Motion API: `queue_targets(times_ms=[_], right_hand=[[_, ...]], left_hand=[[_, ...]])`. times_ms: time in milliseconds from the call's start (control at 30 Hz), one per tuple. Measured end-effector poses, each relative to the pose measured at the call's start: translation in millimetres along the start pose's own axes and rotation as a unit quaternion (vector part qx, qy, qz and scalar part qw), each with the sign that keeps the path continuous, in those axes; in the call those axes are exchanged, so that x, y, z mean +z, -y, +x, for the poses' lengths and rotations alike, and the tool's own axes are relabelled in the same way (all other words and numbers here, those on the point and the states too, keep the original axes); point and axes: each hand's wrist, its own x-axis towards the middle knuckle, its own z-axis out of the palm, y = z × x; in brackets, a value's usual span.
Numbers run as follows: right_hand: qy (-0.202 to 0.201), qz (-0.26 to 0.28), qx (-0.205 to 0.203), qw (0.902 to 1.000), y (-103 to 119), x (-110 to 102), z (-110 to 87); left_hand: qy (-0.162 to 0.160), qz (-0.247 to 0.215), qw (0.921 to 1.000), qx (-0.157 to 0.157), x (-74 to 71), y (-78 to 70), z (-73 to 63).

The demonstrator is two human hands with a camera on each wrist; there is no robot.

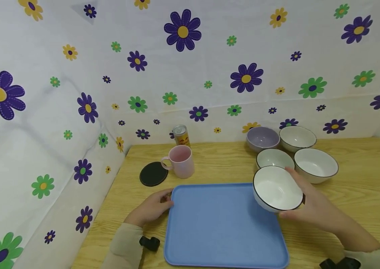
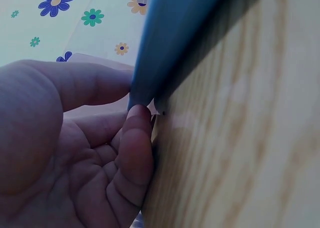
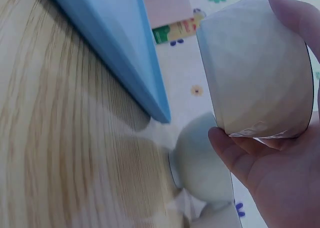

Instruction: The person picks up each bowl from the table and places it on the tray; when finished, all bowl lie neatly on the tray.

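Observation:
My right hand [image 1: 317, 209] grips a white bowl [image 1: 277, 188] with a dark rim, thumb on one side and fingers on the other. The bowl is raised over the upper right corner of a blue tray [image 1: 223, 228]; its faceted outer wall shows in the right wrist view. At the tray's upper left edge, my left hand [image 1: 152, 207] pinches the rim between thumb and fingers, as the left wrist view shows. Just behind the held bowl stands another white bowl [image 1: 274, 157], partly hidden by it.
Behind the tray stand a pink mug [image 1: 184, 164], a drink can [image 1: 181, 135] and a round black coaster [image 1: 153, 174]. A lavender bowl [image 1: 262, 138] and two more white bowls, one at the back [image 1: 297, 137], cluster at the right. A flowered cloth backs the wooden table [image 1: 364, 175].

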Motion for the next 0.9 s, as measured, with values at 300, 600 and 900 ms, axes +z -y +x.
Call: queue_targets(times_ms=[300,600,900], right_hand=[[0.03,0.014,0.016,0.9993,17,16,16.6],[0.04,0.036,0.01,0.9985,25,35,32.1],[0.055,0.068,0.006,0.9962,30,50,42.9]], left_hand=[[0.003,-0.003,1.0,0.0,-0.9,-1.7,-0.6],[0.006,-0.008,0.9998,-0.017,-1.2,-3.2,-2.3],[0.009,-0.011,0.9999,-0.003,-1.7,-2.3,-0.9]])
